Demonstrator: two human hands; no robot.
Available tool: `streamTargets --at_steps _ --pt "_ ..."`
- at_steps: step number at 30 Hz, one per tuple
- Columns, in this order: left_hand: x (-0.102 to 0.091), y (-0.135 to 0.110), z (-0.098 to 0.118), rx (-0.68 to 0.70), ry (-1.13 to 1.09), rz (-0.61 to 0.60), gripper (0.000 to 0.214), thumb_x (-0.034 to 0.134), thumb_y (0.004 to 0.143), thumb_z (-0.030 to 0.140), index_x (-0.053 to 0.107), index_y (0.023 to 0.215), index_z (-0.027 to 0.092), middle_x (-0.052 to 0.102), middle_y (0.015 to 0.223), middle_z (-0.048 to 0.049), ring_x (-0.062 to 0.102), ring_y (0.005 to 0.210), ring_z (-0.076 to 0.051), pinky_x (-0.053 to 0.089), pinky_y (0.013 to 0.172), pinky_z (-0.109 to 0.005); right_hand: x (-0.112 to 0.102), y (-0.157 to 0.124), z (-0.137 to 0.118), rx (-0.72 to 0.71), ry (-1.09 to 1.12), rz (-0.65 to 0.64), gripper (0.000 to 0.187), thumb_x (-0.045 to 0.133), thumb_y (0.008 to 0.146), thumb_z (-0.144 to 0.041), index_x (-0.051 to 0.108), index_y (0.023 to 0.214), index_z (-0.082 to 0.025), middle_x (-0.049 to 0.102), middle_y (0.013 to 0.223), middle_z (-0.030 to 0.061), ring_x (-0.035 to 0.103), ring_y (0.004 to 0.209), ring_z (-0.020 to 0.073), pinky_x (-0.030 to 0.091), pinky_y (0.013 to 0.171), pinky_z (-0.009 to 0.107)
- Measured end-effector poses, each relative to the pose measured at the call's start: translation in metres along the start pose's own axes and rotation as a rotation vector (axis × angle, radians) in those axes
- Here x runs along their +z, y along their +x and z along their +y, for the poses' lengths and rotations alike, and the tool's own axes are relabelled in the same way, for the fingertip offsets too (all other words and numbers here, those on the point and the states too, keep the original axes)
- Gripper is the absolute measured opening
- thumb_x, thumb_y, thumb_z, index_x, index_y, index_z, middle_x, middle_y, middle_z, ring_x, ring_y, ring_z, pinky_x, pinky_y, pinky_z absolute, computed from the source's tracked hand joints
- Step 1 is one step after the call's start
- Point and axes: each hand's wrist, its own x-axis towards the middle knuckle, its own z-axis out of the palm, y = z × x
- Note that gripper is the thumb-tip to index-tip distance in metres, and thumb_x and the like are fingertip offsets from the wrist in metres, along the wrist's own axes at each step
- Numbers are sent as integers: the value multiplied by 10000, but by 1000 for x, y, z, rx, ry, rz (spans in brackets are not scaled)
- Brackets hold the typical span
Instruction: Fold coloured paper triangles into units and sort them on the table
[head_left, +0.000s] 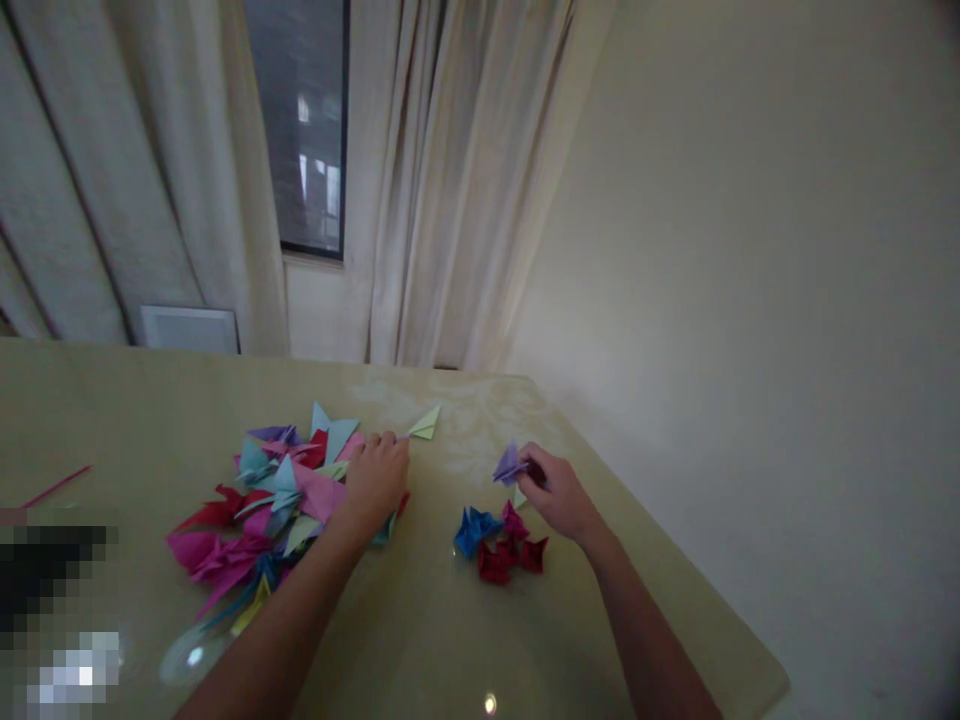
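A heap of colourful folded paper pieces [322,495], some shaped like origami cranes, lies on the table left of centre. My left hand [379,475] rests at the heap's right side with fingers curled; the fingertips and anything in them are hidden. Just beyond those fingers lies a pale green folded paper [426,424]. Between the thumb and fingers of my right hand [555,490] is a purple paper crane [509,466], held above the table. Below it sit a blue folded paper [475,530], a magenta one [514,521] and dark red ones [495,563] in a small cluster.
The pale glossy table [420,630] meets a plain wall [720,330] along its right side. Curtains [465,200] and a window [304,130] stand behind. A thin red stick [58,486] lies at the left, near a blurred-out dark area. A framed panel [190,329] leans beyond the far edge.
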Motion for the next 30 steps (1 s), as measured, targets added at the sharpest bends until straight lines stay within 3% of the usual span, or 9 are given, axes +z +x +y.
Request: streamTargets --at_steps 2,4,7,10,15,19,26,30 --pt "4 2 -6 -4 -25 -42 365 390 977 67 724 1114 121 713 1159 -184 657 1131 -319 488 940 -413 -5 22 -11 6 -198 -178 80 575 879 -163 638 868 -210 637 738 -10 573 686 157 385 658 243" --pt "5 4 -10 -11 -54 -63 372 385 958 37 729 1060 132 738 1118 -167 701 1061 -294 505 874 -374 -2 41 -18 15 -340 -255 120 582 912 -172 696 892 -204 714 846 31 644 810 186 410 722 257" --pt "0 8 -11 1 -100 -78 316 443 955 70 722 1051 184 769 1107 -119 729 1033 -260 506 842 -332 10 58 -17 27 -447 -286 220 550 995 -244 764 962 -208 770 1001 75 689 958 226 443 794 281" --pt "-12 10 -7 66 -311 -48 213 508 962 168 691 1062 215 794 1049 -73 743 989 -230 512 827 -305 19 63 -10 36 -502 -317 268 535 1019 -278 796 994 -225 784 1030 77 704 971 237 453 793 289" --pt "-32 7 8 188 -781 48 171 592 910 309 685 1026 225 811 938 -51 759 896 -236 555 800 -332 19 63 7 87 -514 -307 179 622 920 -200 800 913 -209 762 946 73 696 897 214 429 744 270" --pt "-43 3 16 184 -963 6 191 676 863 390 723 937 220 820 926 -50 775 886 -237 583 810 -337 18 63 14 107 -480 -277 133 645 861 -151 766 903 -189 743 937 72 666 862 198 400 713 262" --pt "-61 -5 18 246 -1006 -116 219 683 881 390 765 958 202 816 898 -47 771 832 -215 585 784 -320 20 61 6 99 -427 -282 257 616 868 -111 712 1076 -227 766 952 44 667 876 193 371 704 254" --pt "-76 -12 21 325 -875 -117 184 662 906 354 790 927 223 804 846 -13 738 768 -178 540 701 -263 22 62 3 106 -446 -298 232 591 906 -120 763 1018 -229 792 1020 63 691 934 203 399 750 261"
